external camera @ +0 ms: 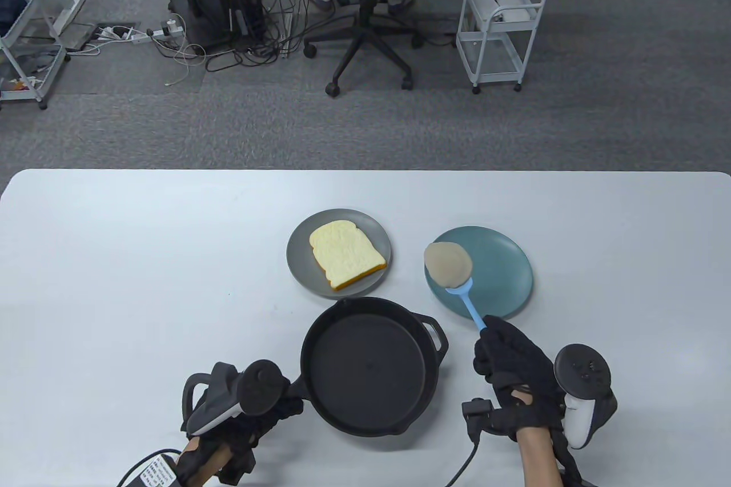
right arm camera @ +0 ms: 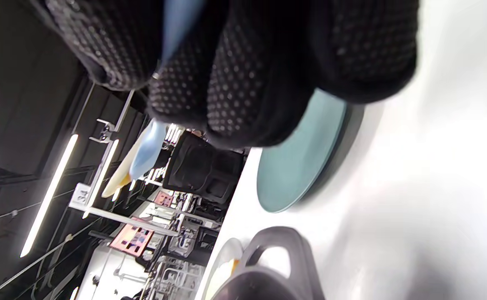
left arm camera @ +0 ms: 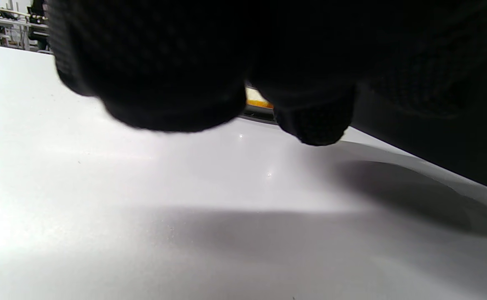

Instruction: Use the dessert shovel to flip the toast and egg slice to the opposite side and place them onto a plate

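Left hand [external camera: 228,413] grips the pan [external camera: 368,367] handle; right hand [external camera: 511,378] grips the shovel [external camera: 465,301], egg [external camera: 448,264] aboard, over the teal plate [external camera: 502,276].

Yellow toast [external camera: 347,254] on grey plate [external camera: 300,264]; pale egg slice [external camera: 448,264] over teal plate [external camera: 502,276].

The skillet [external camera: 371,367] handle is hidden under the left hand [external camera: 228,413], its grip unclear.
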Motion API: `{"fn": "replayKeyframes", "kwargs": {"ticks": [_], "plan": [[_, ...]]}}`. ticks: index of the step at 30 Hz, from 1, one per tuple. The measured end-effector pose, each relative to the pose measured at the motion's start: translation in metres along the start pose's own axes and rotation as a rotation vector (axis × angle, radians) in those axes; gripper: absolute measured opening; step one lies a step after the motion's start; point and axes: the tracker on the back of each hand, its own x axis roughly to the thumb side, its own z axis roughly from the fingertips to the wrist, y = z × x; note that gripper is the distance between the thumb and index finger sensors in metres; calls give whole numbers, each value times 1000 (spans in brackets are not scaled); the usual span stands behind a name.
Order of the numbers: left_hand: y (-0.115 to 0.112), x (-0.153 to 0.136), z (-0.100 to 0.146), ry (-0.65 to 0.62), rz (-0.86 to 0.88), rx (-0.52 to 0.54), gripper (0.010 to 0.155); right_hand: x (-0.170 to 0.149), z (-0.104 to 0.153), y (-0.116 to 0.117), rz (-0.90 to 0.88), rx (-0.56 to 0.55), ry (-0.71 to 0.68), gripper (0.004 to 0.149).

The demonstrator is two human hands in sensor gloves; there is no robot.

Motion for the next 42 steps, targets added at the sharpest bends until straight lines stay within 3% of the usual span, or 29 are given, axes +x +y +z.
{"fn": "replayKeyframes", "kwargs": {"ticks": [6,13,21,29,42], "plan": [[-2,-1,-1,-4,25,-18,50,-15,-13,1,90,-11,70,54],[-2,0,-1,-8,19,-34,50,-33,-30,19,195,21,128,56],[-3,3,-1,-17,3,-43,50,-33,-39,32,446,-13,59,57],[-3,4,0,-17,-4,-42,50,-14,-29,37,832,-198,-100,56],[-3,3,0,-3,-5,-37,50,-14,-29,18,969,-346,-76,55]]}}
